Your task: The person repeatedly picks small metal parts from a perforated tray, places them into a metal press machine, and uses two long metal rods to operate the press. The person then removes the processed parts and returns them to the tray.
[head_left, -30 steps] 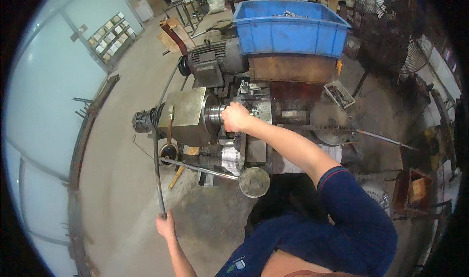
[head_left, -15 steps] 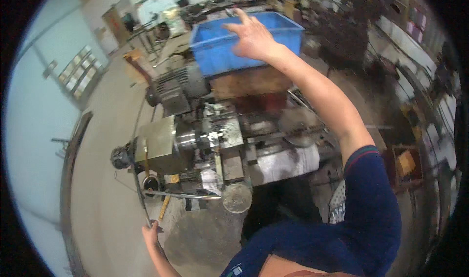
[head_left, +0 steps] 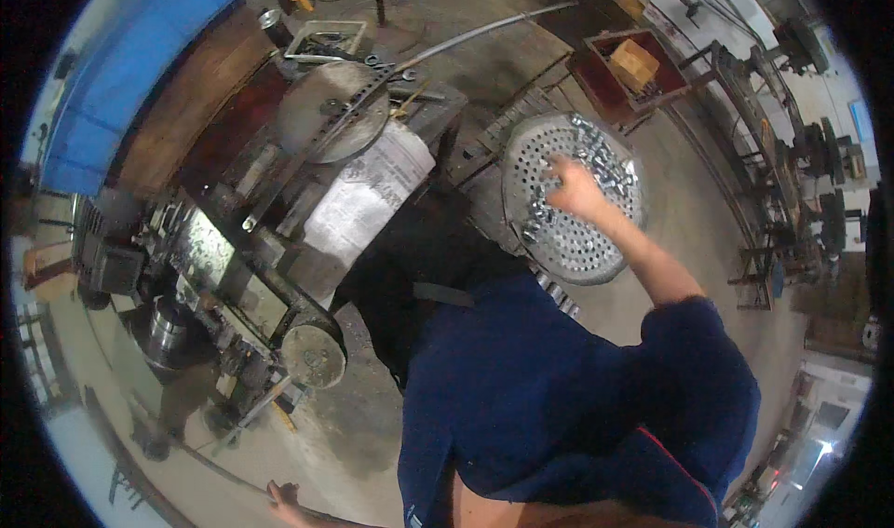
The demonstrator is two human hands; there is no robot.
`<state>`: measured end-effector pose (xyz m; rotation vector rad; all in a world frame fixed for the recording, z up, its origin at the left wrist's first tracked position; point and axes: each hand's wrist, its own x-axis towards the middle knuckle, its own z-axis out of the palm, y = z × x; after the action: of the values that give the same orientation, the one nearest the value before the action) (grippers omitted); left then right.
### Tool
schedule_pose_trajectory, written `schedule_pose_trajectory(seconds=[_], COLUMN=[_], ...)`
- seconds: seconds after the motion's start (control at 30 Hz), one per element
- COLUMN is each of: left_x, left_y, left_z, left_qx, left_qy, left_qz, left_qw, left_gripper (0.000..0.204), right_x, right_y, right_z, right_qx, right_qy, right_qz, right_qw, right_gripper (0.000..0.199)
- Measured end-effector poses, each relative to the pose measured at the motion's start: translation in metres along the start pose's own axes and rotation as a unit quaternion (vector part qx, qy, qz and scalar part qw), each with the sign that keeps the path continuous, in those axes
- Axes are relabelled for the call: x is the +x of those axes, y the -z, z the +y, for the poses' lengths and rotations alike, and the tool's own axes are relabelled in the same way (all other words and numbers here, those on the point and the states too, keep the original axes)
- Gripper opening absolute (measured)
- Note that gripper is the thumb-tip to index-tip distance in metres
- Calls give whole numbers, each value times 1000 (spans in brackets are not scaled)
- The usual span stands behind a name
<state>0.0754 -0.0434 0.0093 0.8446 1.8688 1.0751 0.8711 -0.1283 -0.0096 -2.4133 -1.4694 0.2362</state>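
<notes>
At the right, my right hand (head_left: 575, 191) is over a round metal tray full of holes (head_left: 577, 258). Its thumb and bent fingers look apart, and nothing shows between them. Small shiny metal pieces (head_left: 601, 151) lie in a heap beside the fingers, with more below the thumb. My left hand (head_left: 287, 504), low at the left, is closed around a long dark lever (head_left: 219, 469), partly cut off by the picture's edge. That lever leads up to a lathe-like machine with a shiny round chuck (head_left: 168, 323) and a round disc-shaped knob (head_left: 314, 356).
Printed paper (head_left: 371, 188) covers part of the machine, next to a large round plate (head_left: 333, 109). A blue bin (head_left: 121, 72) stands far left on a wooden support. Behind the tray is a dark red box (head_left: 605, 86) with a carton inside. Racks (head_left: 829, 174) line the right side.
The view has swung right. My right hand has moved from above the blue bin to the perforated tray. My left hand stays on the lever.
</notes>
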Motion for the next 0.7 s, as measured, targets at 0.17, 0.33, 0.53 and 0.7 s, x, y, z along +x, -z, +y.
schedule_pose_trajectory(seconds=[0.17,0.33,0.53,0.7], left_x=[14,-6,-18,1], left_y=[12,-8,-18,9], left_z=[-13,0,9,-10], left_qx=[10,46,60,42], left_qy=[15,0,-4,6], left_qz=[3,59,94,43], left_qw=[1000,997,994,998], left_gripper=[37,38,40,42], right_x=[-86,-77,-81,-77], right_y=[-24,-37,-40,-48], right_z=[13,35,36,31], right_qx=[-4,-40,-33,19], right_qy=[-108,77,76,4], right_qz=[-129,-128,-143,-105], right_qw=[986,988,986,994], right_gripper=[26,24,17,16])
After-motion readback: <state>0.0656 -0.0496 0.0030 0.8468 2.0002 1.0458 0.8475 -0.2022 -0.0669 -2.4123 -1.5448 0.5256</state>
